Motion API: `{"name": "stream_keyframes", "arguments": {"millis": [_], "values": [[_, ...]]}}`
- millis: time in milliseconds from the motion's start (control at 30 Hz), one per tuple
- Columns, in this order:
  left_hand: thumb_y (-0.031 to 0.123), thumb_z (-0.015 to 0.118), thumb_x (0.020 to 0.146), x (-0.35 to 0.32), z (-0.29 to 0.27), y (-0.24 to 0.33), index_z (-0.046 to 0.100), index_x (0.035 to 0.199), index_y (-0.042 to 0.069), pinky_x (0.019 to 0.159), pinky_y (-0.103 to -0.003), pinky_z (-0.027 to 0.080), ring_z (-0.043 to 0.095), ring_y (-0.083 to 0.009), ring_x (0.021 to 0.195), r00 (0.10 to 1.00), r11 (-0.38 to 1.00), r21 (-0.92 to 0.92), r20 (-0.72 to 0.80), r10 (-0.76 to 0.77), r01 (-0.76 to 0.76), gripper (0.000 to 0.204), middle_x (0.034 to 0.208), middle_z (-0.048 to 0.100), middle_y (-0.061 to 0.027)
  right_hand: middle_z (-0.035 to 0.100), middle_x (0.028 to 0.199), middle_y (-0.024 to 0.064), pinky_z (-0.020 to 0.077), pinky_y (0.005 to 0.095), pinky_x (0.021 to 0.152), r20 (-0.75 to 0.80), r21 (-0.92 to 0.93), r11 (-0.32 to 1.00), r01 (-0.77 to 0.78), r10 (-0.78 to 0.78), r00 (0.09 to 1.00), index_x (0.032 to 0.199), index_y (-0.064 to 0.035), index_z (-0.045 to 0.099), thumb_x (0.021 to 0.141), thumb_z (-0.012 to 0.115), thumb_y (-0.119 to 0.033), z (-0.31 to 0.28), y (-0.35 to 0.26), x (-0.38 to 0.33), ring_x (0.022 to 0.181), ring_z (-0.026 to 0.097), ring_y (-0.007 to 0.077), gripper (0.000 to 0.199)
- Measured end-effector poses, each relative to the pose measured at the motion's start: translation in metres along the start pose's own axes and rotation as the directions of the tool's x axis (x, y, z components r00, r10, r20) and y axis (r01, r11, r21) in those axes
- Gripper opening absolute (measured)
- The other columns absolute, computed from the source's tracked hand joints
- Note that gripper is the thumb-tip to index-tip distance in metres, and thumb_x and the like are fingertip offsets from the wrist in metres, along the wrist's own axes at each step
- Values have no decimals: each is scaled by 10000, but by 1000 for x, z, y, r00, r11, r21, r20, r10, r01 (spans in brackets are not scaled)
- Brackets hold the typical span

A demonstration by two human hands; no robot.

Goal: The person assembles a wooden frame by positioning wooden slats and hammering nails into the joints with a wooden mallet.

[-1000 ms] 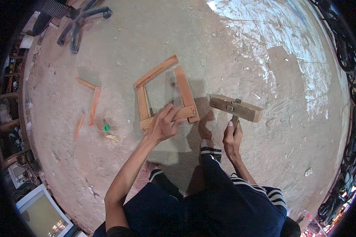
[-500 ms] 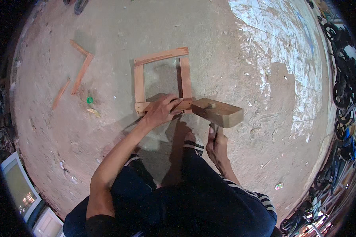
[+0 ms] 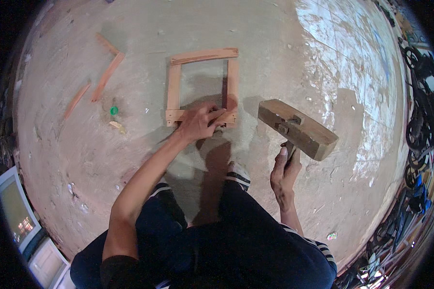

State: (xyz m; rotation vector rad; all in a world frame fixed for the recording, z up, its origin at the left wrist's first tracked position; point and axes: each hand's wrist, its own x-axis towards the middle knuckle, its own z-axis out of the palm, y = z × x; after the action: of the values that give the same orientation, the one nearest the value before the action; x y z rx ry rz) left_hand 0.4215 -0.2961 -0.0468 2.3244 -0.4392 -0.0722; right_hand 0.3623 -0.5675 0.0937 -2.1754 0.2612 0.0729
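Note:
A square frame of reddish wooden strips [image 3: 203,55] lies on the floor in front of me. My left hand [image 3: 201,121] is on its near strip, fingers bent over the wood and pressing it down; the hand hides the middle of that strip. Off to the right, my right hand [image 3: 285,173] is closed around the handle of a large wooden mallet [image 3: 296,127]. The mallet's block-shaped head is raised, apart from the frame, and its shadow falls on the floor beside it.
Left of the frame lie two joined strips in an angled piece [image 3: 108,74], a loose strip [image 3: 77,101], a green ring-shaped item [image 3: 114,110] and a small yellowish scrap [image 3: 116,126]. White patches [image 3: 337,43] mark the floor at right. Bicycle-like wheels and clutter [image 3: 419,111] line the right edge.
My right hand has swung the mallet up and to the right, away from the frame's near right corner. My left hand stays on the near strip. The whole view has shifted slightly.

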Motion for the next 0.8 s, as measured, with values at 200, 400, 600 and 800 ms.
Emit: {"name": "stream_keyframes", "arguments": {"millis": [200,400,600,800], "values": [[271,789,855,-1,6,-15,706,1258,107,864,-419,589,691,-344,1012,1000,998,-50,-4,29,-29,443,1141,690,-145,668,849,255,511,434,652,121,-127,988,92,-77,990,1149,33,583,1064,482,-146,32,27,-12,728,679,392,222],[296,792,852,1,0,-15,705,1226,52,892,-444,579,683,-360,1042,997,999,-24,68,26,-25,455,1172,684,-171,640,841,294,490,498,607,222,-172,969,177,-137,966,1129,33,546,1047,504,-89,60,39,-9,741,629,498,152],[276,818,822,1,-2,-13,712,1187,22,891,-447,574,688,-375,1017,997,999,-22,62,41,-40,457,1136,691,-193,545,688,99,430,348,543,-91,13,970,242,-240,967,1071,32,551,1053,502,-156,13,-12,-3,572,523,214,196],[243,833,796,3,3,-18,722,1145,7,838,-442,573,692,-371,960,994,992,-54,5,114,-113,436,1064,706,-177,571,757,59,428,357,542,-86,-138,862,487,-500,862,1017,-12,535,1020,537,-145,37,16,-22,596,530,233,133]]}}
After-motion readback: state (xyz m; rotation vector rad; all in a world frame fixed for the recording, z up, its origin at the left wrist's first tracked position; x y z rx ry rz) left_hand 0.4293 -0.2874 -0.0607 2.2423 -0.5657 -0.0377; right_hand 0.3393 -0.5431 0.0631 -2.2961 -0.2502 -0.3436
